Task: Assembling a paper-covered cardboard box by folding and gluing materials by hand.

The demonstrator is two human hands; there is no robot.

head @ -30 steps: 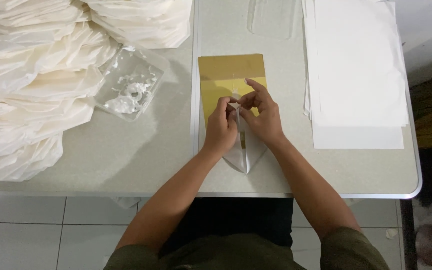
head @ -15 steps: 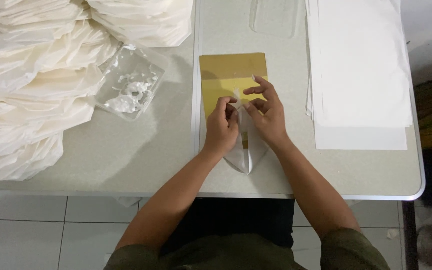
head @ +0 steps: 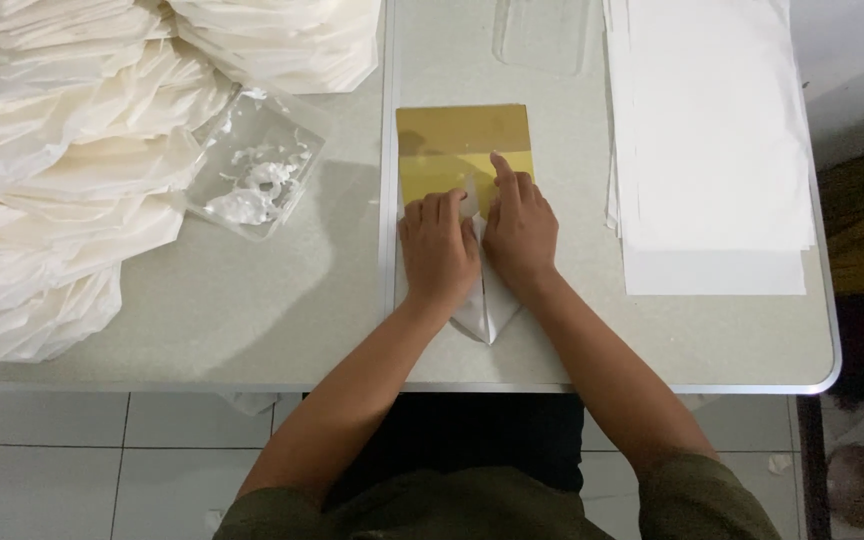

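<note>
Both hands now lying flat, palms down, no longer pinching: left hand [head: 439,250] and right hand [head: 518,228] pressing folded white paper [head: 489,312] onto gold sheet [head: 462,145], near desk [head: 282,330] front edge, middle. Crease being flattened. Clear tray [head: 257,165] left.

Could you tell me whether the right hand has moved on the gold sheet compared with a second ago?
Yes. The right hand has flattened onto the folded white paper, its forefinger now stretched further up the gold sheet.

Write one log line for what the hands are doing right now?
left hand: flat on folded white paper | right hand: pressing same paper, forefinger out | under: gold sheet | near: clear tray
</note>
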